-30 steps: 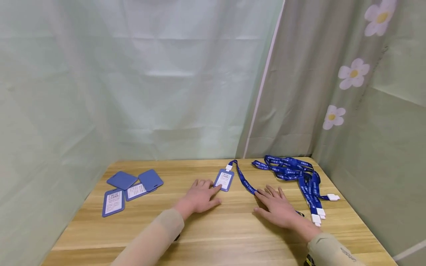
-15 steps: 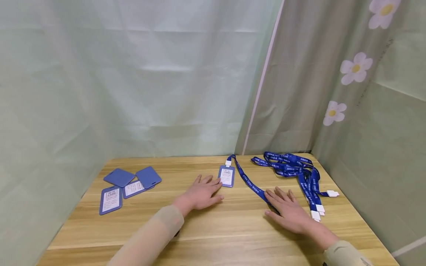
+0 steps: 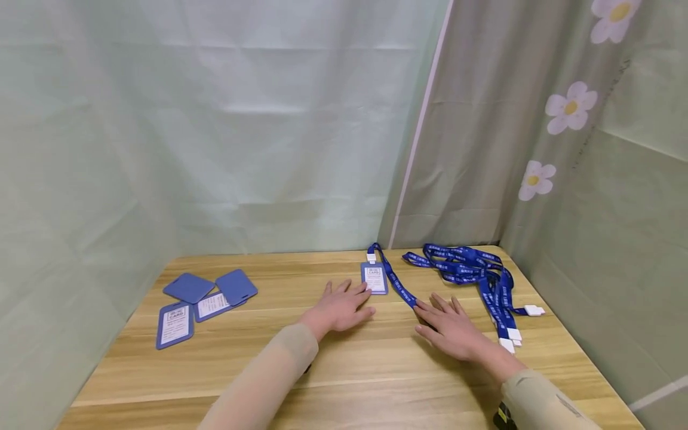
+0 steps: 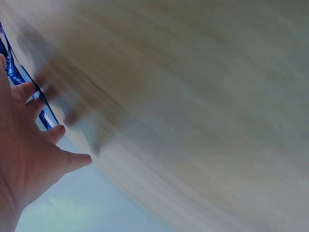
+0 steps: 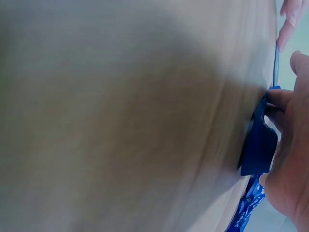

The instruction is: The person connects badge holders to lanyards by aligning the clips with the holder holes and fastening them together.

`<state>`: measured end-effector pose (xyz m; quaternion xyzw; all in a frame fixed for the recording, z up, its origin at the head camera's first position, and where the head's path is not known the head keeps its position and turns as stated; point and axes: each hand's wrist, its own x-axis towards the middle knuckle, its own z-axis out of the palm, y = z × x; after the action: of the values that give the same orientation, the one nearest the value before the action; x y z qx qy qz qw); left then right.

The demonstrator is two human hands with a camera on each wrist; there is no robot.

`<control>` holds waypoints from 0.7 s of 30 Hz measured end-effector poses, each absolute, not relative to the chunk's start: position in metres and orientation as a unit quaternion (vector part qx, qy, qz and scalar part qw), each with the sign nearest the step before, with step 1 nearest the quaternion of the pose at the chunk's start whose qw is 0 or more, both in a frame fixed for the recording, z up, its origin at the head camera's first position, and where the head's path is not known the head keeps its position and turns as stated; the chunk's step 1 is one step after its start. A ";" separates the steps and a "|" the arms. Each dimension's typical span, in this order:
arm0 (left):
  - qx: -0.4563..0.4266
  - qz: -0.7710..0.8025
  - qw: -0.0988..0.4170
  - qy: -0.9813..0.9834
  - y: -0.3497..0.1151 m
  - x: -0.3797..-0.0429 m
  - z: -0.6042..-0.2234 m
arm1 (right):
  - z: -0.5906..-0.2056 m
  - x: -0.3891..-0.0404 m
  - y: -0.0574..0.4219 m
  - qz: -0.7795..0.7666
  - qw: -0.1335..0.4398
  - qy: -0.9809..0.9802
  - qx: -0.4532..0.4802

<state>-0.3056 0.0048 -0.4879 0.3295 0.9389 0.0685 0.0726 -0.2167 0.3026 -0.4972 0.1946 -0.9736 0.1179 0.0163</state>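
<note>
A blue card holder [image 3: 374, 278] with a white card lies flat near the middle of the table. White plastic clip [image 3: 371, 258] joins it to a blue printed lanyard [image 3: 401, 289]. My left hand [image 3: 337, 307], palm down with fingers extended, touches the holder's lower left corner. In the left wrist view the holder shows only as a thin edge beyond the fingers. My right hand [image 3: 454, 329] lies over the lanyard's near part, fingers mostly straight. A dark blue stretch of the strap [image 5: 260, 147] stands up beneath that palm in the right wrist view.
Several blue card holders [image 3: 175, 325] lie overlapping at the left of the wooden table [image 3: 344, 394]. A heap of blue lanyards [image 3: 464, 263] with white clips [image 3: 506, 345] is at the right. A pale curtain [image 3: 279, 149] hangs behind and around the table.
The card holder has shifted right and away from me, with my left hand following. My right hand slid right along the lanyard, then came back left. The side piles stay put.
</note>
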 end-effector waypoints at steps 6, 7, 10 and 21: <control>0.322 0.062 0.073 0.942 0.012 -0.310 -0.489 | -0.496 -0.234 0.297 0.117 0.009 -0.976 0.181; 0.321 0.060 0.072 0.942 0.012 -0.311 -0.489 | -0.495 -0.238 0.295 0.118 0.010 -0.977 0.179; 0.319 0.058 0.071 0.943 0.012 -0.312 -0.486 | -0.491 -0.249 0.289 0.121 0.015 -0.977 0.175; 0.317 0.071 0.087 0.942 0.015 -0.309 -0.484 | -0.491 -0.298 0.259 0.086 0.020 -0.987 0.135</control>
<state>-0.3087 0.0148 -0.4837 0.3169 0.9419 0.0708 0.0866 -0.2976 0.2593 -0.4914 0.1352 -0.9868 0.0863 0.0200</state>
